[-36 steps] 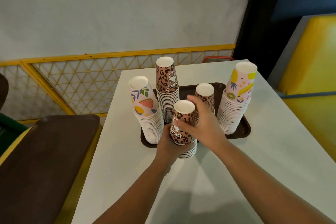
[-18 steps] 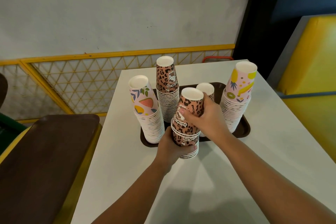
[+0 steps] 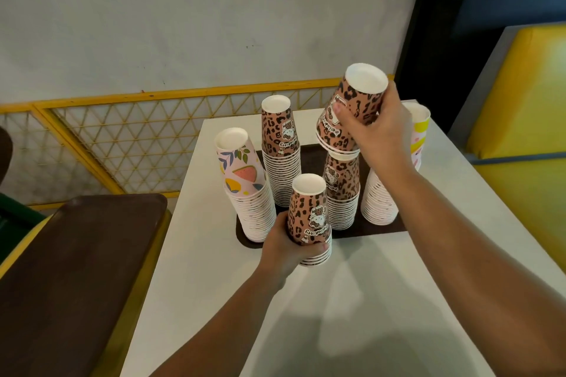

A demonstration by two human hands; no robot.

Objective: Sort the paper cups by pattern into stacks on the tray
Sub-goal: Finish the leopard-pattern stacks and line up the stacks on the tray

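Fingers of the right hand (image 3: 375,135) grip tilted leopard cups (image 3: 349,119), hiding the fruit stack (image 3: 379,202); left hand (image 3: 288,246) clasps the near leopard stack (image 3: 311,217).

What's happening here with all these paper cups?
A person is sorting upside-down paper cups by pattern into stacks on a brown tray. The right hand holds a few nested leopard-print cups in the air, tilted, above a leopard stack on the tray. The left hand grips a short leopard stack at the tray's near edge. A taller leopard stack and two fruit-print stacks also stand there.
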